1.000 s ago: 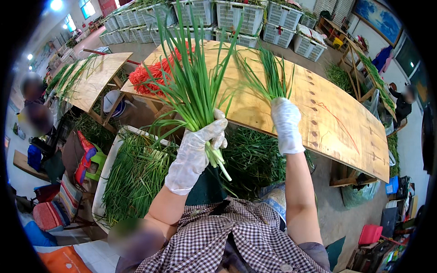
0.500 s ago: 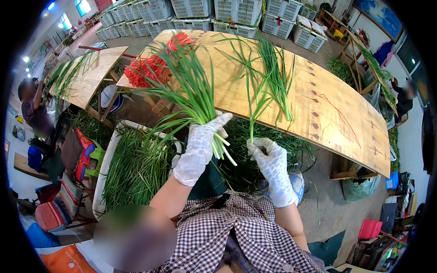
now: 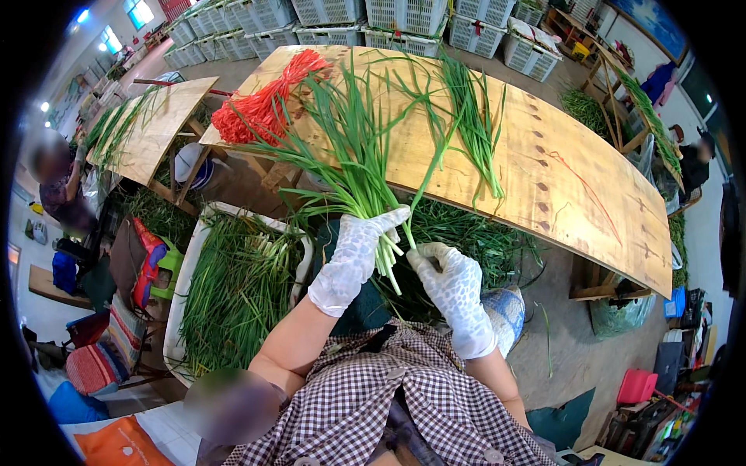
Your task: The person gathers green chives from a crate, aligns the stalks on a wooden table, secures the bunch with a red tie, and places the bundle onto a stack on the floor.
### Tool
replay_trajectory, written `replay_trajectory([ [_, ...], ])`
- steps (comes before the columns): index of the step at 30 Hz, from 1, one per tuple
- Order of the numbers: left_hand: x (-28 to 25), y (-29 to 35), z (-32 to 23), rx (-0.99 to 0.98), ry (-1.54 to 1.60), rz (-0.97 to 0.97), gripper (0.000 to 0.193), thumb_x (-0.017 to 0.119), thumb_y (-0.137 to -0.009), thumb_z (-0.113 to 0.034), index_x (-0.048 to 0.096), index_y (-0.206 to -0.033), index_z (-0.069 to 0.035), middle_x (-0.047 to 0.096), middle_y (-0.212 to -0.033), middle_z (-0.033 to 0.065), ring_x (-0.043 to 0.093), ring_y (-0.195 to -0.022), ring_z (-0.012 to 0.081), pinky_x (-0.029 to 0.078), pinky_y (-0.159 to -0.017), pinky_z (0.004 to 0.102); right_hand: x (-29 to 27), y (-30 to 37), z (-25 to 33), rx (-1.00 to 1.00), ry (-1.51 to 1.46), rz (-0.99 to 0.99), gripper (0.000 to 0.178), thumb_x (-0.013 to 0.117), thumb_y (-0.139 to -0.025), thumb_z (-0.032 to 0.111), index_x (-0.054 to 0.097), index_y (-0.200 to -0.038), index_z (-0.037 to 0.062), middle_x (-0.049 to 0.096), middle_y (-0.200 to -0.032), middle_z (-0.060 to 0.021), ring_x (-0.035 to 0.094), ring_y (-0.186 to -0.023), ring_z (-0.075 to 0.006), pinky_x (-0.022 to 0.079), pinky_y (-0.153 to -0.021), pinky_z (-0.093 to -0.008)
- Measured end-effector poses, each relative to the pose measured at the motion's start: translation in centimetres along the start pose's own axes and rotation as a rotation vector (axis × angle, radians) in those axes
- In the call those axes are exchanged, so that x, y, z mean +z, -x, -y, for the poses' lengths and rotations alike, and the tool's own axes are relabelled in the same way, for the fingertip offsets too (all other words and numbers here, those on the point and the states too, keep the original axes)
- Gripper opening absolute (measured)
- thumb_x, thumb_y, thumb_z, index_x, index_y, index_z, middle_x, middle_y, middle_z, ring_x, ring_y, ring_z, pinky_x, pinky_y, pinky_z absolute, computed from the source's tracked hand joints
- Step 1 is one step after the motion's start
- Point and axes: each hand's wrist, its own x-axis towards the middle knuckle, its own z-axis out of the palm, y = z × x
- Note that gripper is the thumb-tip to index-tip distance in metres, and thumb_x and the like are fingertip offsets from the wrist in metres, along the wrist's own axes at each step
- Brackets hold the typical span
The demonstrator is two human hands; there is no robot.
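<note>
My left hand [image 3: 356, 247], in a white patterned glove, is closed round a bunch of garlic chives [image 3: 350, 167]. The pale stem ends stick out below the fist and the long green leaves fan up over the table edge. My right hand [image 3: 449, 281], gloved alike, pinches the pale lower end of a single chive stalk [image 3: 420, 194] right beside the bunch. Its leaves reach up toward a smaller pile of chives [image 3: 472, 124] lying on the plywood table [image 3: 575, 182]. A heap of red ties [image 3: 260, 109] rests on the table's left end.
A white tub [image 3: 177, 326] full of chives stands left of my lap. More loose chives [image 3: 474, 237] lie below the table edge. A red strand [image 3: 583, 190] lies on the board. White crates [image 3: 404, 19] are stacked behind. Two people work at other tables, far left and far right.
My right hand has moved left with its stalk, up to the bunch. The bunch in my left hand has shifted slightly right and down, uncovering more of the red ties.
</note>
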Motion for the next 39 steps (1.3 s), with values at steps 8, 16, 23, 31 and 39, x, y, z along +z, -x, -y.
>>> replay_trajectory([
  [8, 0.8, 0.2, 0.5, 0.072, 0.099, -0.040, 0.018, 0.079, -0.071, -0.001, 0.065, -0.083, -0.003, 0.063, -0.066, 0.0028, 0.053, -0.045, 0.0107, 0.043, -0.041, 0.0234, 1.8, -2.2, -0.5, 0.334, -0.755, 0.050, 0.022, 0.065, -0.089, 0.016, 0.066, -0.101, -0.0024, 0.068, -0.082, -0.0038, 0.056, -0.065, -0.0070, 0.046, -0.062, -0.0198],
  [16, -0.2, 3.2, -4.6, 0.310, 0.040, 0.022, 0.025, 0.076, -0.075, -0.005, 0.060, -0.093, -0.005, 0.064, -0.076, 0.0045, 0.062, -0.063, 0.0147, 0.051, -0.053, 0.0280, -1.2, 0.7, -7.9, 0.318, 0.471, 1.097, 0.030, 0.068, -0.076, 0.039, 0.073, -0.093, 0.0144, 0.070, -0.087, -0.0091, 0.067, -0.082, -0.0277, 0.054, -0.073, -0.0370],
  [23, 0.3, 4.0, -7.7, 0.223, 0.470, 0.420, 0.017, 0.060, -0.092, -0.021, 0.055, -0.099, -0.006, 0.049, -0.071, -0.0020, 0.050, -0.055, 0.0114, 0.046, -0.062, 0.0286, -1.1, -8.8, -0.6, 0.038, 0.525, -0.192, 0.039, 0.067, -0.080, 0.047, 0.069, -0.080, 0.0077, 0.067, -0.077, -0.0137, 0.067, -0.072, -0.0306, 0.053, -0.066, -0.0385],
  [31, 1.0, -1.0, -3.6, 0.013, 0.301, 0.019, 0.018, 0.072, -0.082, -0.013, 0.059, -0.094, -0.006, 0.061, -0.071, 0.0024, 0.054, -0.050, 0.0108, 0.048, -0.052, 0.0268, -0.8, -9.8, -4.4, 0.377, -0.516, 0.005, 0.035, 0.055, -0.092, 0.035, 0.070, -0.097, 0.0033, 0.065, -0.073, -0.0042, 0.060, -0.065, -0.0126, 0.047, -0.059, -0.0263],
  [39, 2.5, -1.2, -0.1, -0.117, 0.049, 0.058, 0.027, 0.077, -0.076, -0.016, 0.064, -0.095, -0.003, 0.066, -0.076, 0.0045, 0.055, -0.049, 0.0112, 0.044, -0.038, 0.0251, -0.4, -0.9, -5.2, 0.442, -1.355, 0.253, 0.033, 0.054, -0.093, 0.025, 0.065, -0.103, -0.0049, 0.062, -0.074, -0.0040, 0.055, -0.059, -0.0134, 0.044, -0.054, -0.0242],
])
